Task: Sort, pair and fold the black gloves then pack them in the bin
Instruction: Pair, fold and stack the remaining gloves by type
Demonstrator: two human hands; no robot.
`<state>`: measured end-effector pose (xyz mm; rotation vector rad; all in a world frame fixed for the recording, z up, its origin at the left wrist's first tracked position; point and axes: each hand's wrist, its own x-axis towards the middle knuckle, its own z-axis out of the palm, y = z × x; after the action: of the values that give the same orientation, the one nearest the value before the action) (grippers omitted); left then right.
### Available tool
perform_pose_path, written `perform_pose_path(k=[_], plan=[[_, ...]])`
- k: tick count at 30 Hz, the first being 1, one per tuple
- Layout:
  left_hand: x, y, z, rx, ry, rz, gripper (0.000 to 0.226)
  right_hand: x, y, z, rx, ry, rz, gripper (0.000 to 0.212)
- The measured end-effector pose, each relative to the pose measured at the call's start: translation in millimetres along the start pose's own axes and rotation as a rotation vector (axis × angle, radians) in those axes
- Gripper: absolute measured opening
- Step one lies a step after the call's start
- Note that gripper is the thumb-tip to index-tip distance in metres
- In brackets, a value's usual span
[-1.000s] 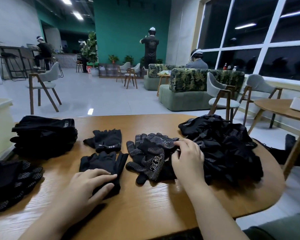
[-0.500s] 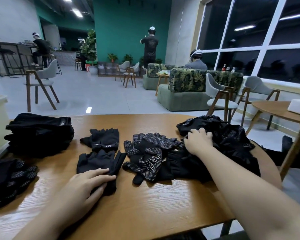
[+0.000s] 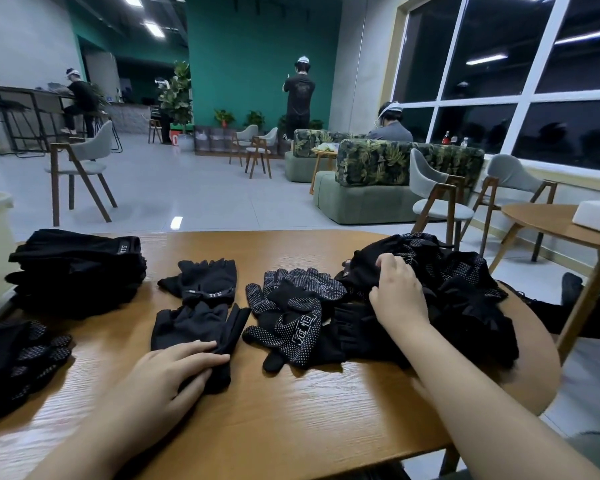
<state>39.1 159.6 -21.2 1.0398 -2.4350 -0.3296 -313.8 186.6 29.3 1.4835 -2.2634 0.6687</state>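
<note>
On the grained wooden worktop (image 3: 291, 410), the left hand (image 3: 167, 375) rests with relaxed, straight fingers on a smooth black fingerless glove (image 3: 194, 327). Beside it lie dotted-grip black gloves (image 3: 291, 313). The right hand (image 3: 397, 292) grips fabric in the rumpled black glove heap (image 3: 465, 299).

Café-style lounge: sofas (image 3: 378, 181), chairs (image 3: 84, 164), bar counter (image 3: 32, 95), plants (image 3: 177, 95).
</note>
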Motion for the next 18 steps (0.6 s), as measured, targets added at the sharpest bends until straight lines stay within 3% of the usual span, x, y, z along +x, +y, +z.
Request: perform_pose_path(k=[3,6,12,18], plan=[[-0.1,1.2,-0.8,-0.004,-0.005,-0.004,0.034,0.5,4.2,-0.6,-0.293,-0.107,0.035,0.051],[0.3,2.7,-1.9,-0.004,-0.008,-0.009,0.036,5.0,4.2,3.5,-0.332,-0.176,0.068,0.044],[0.0,2.3,-1.7,-0.004,-0.009,-0.014,0.034,9.8,0.4,6.5,-0.216,-0.204,0.136,0.021],[0.5,2.8,-1.9,0.000,-0.013,-0.022,0.039,8.2,-0.3,-7.5,0.094,0.031,0.106,0.015]])
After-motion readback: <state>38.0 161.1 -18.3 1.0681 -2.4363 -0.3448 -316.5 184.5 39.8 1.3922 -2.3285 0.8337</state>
